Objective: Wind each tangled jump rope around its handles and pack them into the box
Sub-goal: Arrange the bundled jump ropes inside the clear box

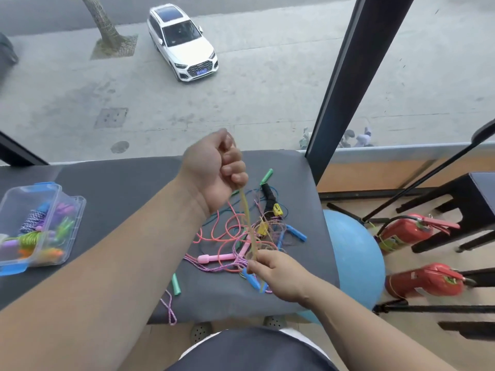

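A pale yellow rope runs taut between my two hands above the grey bench. My left hand is raised and grips its upper end in a fist. My right hand pinches the rope lower down, just above a tangle of jump ropes with pink, blue, green, yellow and black handles. A pink handle lies at the tangle's near edge and a green handle lies apart. The clear plastic box with blue clips sits at the left and holds several wound ropes.
A blue exercise ball sits right of the bench. Two red fire extinguishers lie beyond it, among black stand legs. A dark window post rises behind the bench; the street with a white car lies below.
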`<state>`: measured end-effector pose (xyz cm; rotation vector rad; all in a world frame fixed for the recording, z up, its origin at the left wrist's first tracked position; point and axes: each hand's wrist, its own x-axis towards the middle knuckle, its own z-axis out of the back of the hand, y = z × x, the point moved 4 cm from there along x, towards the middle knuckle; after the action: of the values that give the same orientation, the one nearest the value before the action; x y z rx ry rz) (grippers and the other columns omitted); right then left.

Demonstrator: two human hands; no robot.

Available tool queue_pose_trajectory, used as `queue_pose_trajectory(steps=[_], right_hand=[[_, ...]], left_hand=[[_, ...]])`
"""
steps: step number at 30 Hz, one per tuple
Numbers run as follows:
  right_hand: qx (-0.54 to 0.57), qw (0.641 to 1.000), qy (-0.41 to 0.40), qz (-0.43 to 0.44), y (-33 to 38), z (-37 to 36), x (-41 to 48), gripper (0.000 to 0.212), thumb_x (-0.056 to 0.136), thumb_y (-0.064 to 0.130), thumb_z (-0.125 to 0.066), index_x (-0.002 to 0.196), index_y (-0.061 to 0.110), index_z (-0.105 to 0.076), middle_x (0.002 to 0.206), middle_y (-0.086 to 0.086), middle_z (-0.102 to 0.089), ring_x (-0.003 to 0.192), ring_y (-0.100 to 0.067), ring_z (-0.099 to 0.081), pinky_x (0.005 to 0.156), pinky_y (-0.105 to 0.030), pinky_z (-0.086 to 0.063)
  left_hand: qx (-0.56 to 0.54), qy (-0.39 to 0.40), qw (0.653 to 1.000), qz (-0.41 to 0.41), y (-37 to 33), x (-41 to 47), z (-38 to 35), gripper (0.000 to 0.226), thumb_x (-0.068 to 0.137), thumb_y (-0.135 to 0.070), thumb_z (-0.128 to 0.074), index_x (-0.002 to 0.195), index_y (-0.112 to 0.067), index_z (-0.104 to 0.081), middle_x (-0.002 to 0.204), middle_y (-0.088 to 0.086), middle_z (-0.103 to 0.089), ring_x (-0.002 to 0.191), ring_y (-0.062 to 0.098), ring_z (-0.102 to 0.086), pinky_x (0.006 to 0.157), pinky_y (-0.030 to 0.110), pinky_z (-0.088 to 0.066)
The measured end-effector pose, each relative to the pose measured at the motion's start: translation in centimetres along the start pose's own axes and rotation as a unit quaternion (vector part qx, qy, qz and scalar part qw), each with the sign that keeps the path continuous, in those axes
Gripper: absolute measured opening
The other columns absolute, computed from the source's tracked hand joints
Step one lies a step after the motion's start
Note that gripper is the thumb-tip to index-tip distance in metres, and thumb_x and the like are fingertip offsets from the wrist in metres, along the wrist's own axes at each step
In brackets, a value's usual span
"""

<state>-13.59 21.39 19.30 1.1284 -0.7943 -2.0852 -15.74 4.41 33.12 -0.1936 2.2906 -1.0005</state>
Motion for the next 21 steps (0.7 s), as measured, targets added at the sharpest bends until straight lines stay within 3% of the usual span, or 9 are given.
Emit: queue_pose_trajectory(steps=[4,6,8,10,13,15,18,20,21], right_hand=[[0.056,0.997,-0.020,-0.055,-2.1,0.6,-0.6,0.031,0.104,0.027,-0.044,0.088,0.012,-0.066,0.092,0.001,-0.071,0.082,-0.015,-0.062,0.088,-0.040,-0.051],[0.179,0.982,-0.040,-0.045,-1.0,1.1,-1.0,0.032,0.106,0.023,-0.041,0.084,0.012,-0.061,0.097,-0.008,-0.075,0.086,-0.022,-0.068,0.088,-0.044,-0.053],[0.327,0.943,-0.055,-0.024,0.9,1.7,-1.2,0.030,0.108,0.021,-0.038,0.088,0.009,-0.057,0.101,-0.018,-0.074,0.088,-0.026,-0.069,0.086,-0.041,-0.053],[0.462,0.884,-0.074,0.001,2.8,2.8,-1.5,0.028,0.108,0.022,-0.038,0.091,0.008,-0.054,0.102,-0.024,-0.071,0.095,-0.031,-0.069,0.085,-0.042,-0.056],[0.621,0.779,-0.078,0.037,5.0,4.1,-1.6,0.025,0.107,0.021,-0.039,0.092,0.007,-0.054,0.099,-0.026,-0.068,0.101,-0.039,-0.067,0.088,-0.050,-0.057],[0.661,0.745,-0.081,0.045,5.8,4.5,-1.6,0.025,0.107,0.022,-0.038,0.092,0.008,-0.053,0.098,-0.026,-0.069,0.103,-0.042,-0.066,0.094,-0.055,-0.053],[0.698,0.710,-0.083,0.048,6.4,4.8,-1.6,0.027,0.106,0.026,-0.039,0.089,0.013,-0.054,0.102,-0.026,-0.068,0.105,-0.043,-0.067,0.094,-0.056,-0.053],[0.712,0.694,-0.094,0.051,6.4,5.3,-1.5,0.028,0.106,0.029,-0.040,0.087,0.015,-0.056,0.105,-0.025,-0.069,0.107,-0.041,-0.068,0.084,-0.049,-0.060],[0.717,0.688,-0.100,0.053,6.4,5.7,-1.5,0.029,0.106,0.030,-0.040,0.087,0.015,-0.056,0.105,-0.024,-0.069,0.108,-0.041,-0.068,0.080,-0.047,-0.061]], left_hand=[[0.001,-0.061,0.996,-0.068,-2.5,1.3,1.1,0.035,0.107,-0.033,-0.037,0.074,-0.021,-0.043,0.061,-0.001,-0.037,0.047,0.014,-0.038,0.050,0.023,-0.039],[0.093,-0.061,0.992,-0.051,-1.9,1.9,2.3,0.033,0.105,-0.042,-0.042,0.092,-0.015,-0.055,0.078,0.006,-0.058,0.070,0.022,-0.060,0.070,0.034,-0.051],[0.220,-0.033,0.975,0.022,1.0,1.9,3.8,0.059,0.096,-0.062,-0.047,0.119,-0.009,-0.057,0.110,0.010,-0.067,0.102,0.026,-0.064,0.093,0.040,-0.048],[0.277,0.020,0.956,0.095,5.3,0.8,4.9,0.085,0.083,-0.077,-0.049,0.132,-0.008,-0.057,0.123,0.011,-0.066,0.114,0.025,-0.062,0.096,0.038,-0.047],[0.260,0.117,0.954,0.088,10.4,-2.0,5.7,0.064,0.087,-0.068,-0.055,0.122,-0.016,-0.068,0.122,0.003,-0.072,0.115,0.017,-0.066,0.098,0.033,-0.049],[0.375,0.158,0.913,0.018,11.9,-3.0,6.6,0.039,0.085,-0.047,-0.066,0.110,-0.017,-0.073,0.113,-0.001,-0.075,0.111,0.013,-0.067,0.100,0.036,-0.049],[0.523,0.117,0.841,-0.067,12.1,-3.3,8.4,0.007,0.082,-0.017,-0.078,0.078,-0.013,-0.074,0.075,-0.010,-0.073,0.091,0.000,-0.071,0.078,0.025,-0.052],[0.524,0.068,0.845,-0.078,11.8,-3.3,9.7,0.012,0.085,-0.013,-0.078,0.075,-0.011,-0.071,0.070,-0.010,-0.072,0.091,-0.004,-0.070,0.072,0.020,-0.048],[0.517,0.058,0.850,-0.081,11.8,-3.2,10.4,0.015,0.086,-0.018,-0.077,0.075,-0.011,-0.069,0.071,-0.003,-0.072,0.080,0.000,-0.070,0.072,0.025,-0.050]])
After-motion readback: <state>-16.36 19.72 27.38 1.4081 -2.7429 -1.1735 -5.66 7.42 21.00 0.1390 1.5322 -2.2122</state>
